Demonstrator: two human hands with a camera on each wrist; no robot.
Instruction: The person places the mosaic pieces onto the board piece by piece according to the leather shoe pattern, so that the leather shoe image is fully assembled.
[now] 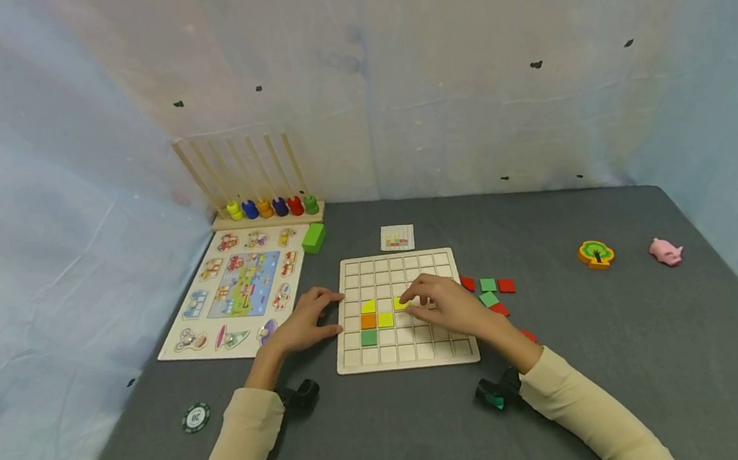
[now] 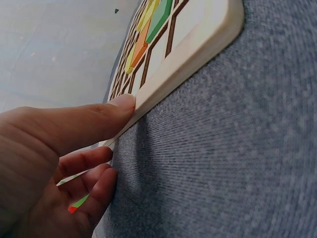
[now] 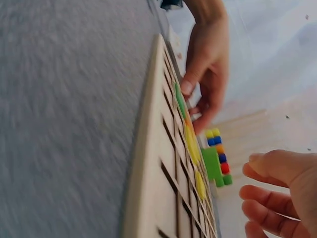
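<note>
Grid board (image 1: 422, 351), pale wood, lies flat near the middle of the table (image 1: 405, 431). Five tiles on it, left of its centre: orange tile (image 1: 369, 322) with green tile (image 1: 369, 338) on its near side, one yellow tile (image 1: 368, 307) on its far side, a second (image 1: 385, 320) to its right; third (image 1: 399, 304) in the farther row, under the right hand's fingertips.

Right hand (image 1: 449, 306): over the board, thumb and fingers apart, nothing between them in the right wrist view. Left hand (image 1: 306, 323): at the board's left edge, thumb on the rim, fingers loosely bent, clear of the thumb.

Loose red tiles (image 1: 507, 285) and green tiles (image 1: 488, 285) lie beside the board's right edge. Pattern card (image 1: 396, 231) just past its far edge.

Toward the table's left edge: picture puzzle (image 1: 216, 329), green block (image 1: 314, 238) by its far right corner; peg stand (image 1: 268, 219) at the table's far left corner; chip (image 1: 196, 417) nearer. Toward the right edge: tree piece (image 1: 596, 254), pink pig (image 1: 666, 251).
</note>
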